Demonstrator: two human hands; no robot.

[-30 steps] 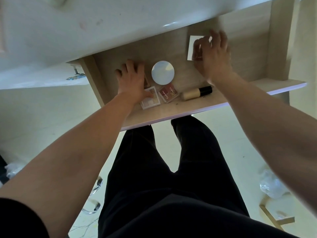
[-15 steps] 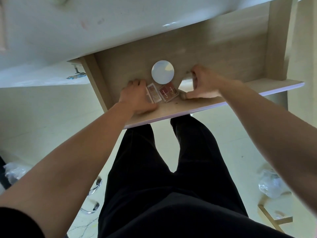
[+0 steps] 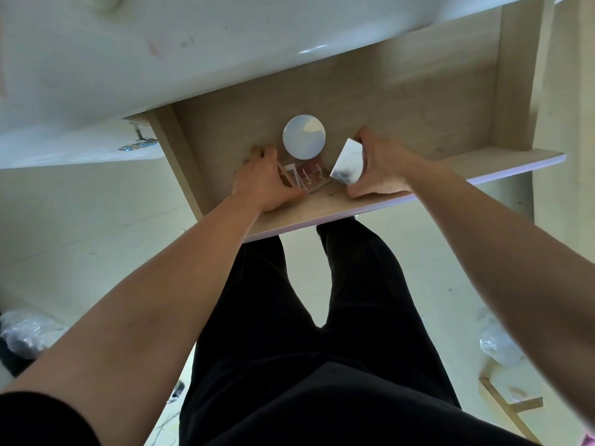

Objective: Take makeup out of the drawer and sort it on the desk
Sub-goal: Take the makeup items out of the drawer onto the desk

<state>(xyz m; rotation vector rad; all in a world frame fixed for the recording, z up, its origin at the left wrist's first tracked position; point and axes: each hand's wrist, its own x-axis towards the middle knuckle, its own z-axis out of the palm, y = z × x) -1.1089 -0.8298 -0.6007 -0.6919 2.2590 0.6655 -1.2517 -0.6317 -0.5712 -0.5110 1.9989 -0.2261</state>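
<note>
Now the right hand (image 3: 383,165) has drawn the white case (image 3: 347,162) forward and grips it tilted; the left hand (image 3: 267,181) clasps the palettes (image 3: 310,173) beside it. All still in the drawer (image 3: 418,101), seemingly ready to lift.

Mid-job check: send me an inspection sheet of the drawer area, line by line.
Surface: open wooden drawer; white desk top above it.
Job's things: round white compact lying flat; reddish palette flat; pale palette tilted; silver square case tilted.
Clutter: small dark speck near the drawer front.
Hands: left hand grips the pale palette; right hand grips the silver square case.
Cables: nothing seen.
Surroundings: plastic bags and a wooden frame on the floor.
</note>
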